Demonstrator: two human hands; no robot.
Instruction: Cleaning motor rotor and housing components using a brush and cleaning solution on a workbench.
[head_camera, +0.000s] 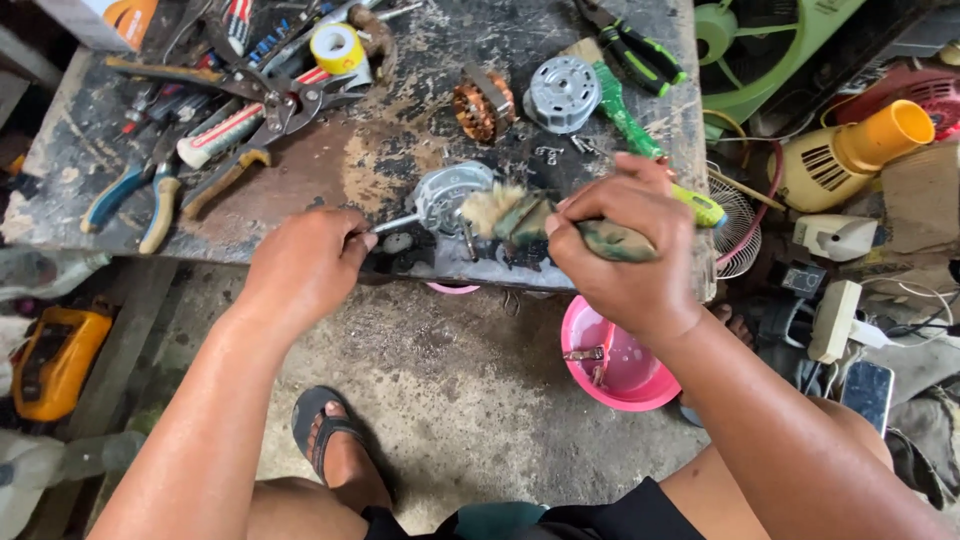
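Observation:
My left hand (305, 262) pinches the thin metal shaft (392, 223) of a small silver motor part (450, 192) at the front edge of the worn workbench (380, 150). My right hand (620, 250) is closed around the handle of a paintbrush; its pale, frayed bristles (492, 208) rest against the motor part. A copper-wound stator (482, 104) and a silver motor cover (562, 93) lie just behind.
Pliers, cutters and yellow tape (337, 45) crowd the bench's far left. A green-handled screwdriver (625, 115) lies at the right. Below the bench stands a pink bowl (615, 360) with small metal parts. Fan parts and a yellow motor housing (850, 155) sit on the right.

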